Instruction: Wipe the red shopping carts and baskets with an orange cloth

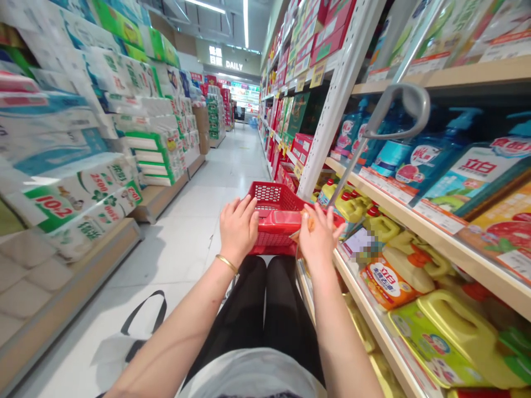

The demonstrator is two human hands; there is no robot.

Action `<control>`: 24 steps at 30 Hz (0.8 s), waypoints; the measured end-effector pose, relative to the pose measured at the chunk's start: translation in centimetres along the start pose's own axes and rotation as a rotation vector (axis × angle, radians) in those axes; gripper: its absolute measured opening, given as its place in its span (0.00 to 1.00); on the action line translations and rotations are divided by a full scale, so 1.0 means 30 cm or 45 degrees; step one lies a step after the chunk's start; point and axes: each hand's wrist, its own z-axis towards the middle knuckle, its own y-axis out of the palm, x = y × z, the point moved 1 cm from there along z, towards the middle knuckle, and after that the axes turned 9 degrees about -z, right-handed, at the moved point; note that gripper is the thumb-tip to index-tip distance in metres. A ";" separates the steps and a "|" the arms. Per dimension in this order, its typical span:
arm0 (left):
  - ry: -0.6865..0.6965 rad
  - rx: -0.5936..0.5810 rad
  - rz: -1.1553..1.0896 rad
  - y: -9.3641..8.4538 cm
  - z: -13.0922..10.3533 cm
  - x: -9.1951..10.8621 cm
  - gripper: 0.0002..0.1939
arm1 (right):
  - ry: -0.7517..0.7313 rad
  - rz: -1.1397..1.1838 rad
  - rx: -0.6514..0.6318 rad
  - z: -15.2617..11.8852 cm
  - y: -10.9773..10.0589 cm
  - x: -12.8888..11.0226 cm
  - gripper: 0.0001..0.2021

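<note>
A red mesh basket [274, 188] stands on the floor just beyond my knees, its glossy near edge between my hands. My left hand [239, 228] is at the left side of that edge, fingers stretched out and nothing seen in them. A gold bangle [227, 263] circles the left wrist. At the right of the basket is my right hand [318, 235], with a small orange-and-tan item [310, 222] between thumb and index finger; its kind is unclear and the hand partly hides it. A long grey pull handle [375, 119] rises beside the basket, leaning right.
Close on my right, a shelf [418, 213] holds blue pump bottles [425, 157] above yellow detergent jugs [460, 337]. Stacked tissue packs [89, 193] line the left. A white bag with a black strap [120, 348] is beside my left forearm. The tiled aisle [232, 149] runs ahead.
</note>
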 end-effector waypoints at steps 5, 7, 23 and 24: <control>0.027 -0.018 0.020 -0.001 -0.004 -0.023 0.26 | -0.479 0.107 -0.079 -0.081 0.013 -0.248 0.20; 0.034 -0.039 0.026 -0.002 -0.004 -0.024 0.26 | -0.498 0.118 -0.093 -0.078 0.009 -0.242 0.19; 0.044 -0.014 0.039 0.000 -0.004 -0.022 0.26 | -0.471 0.113 -0.053 -0.085 0.022 -0.225 0.20; 0.048 -0.021 0.041 -0.002 -0.003 -0.023 0.26 | -0.505 0.120 -0.072 -0.092 0.020 -0.242 0.20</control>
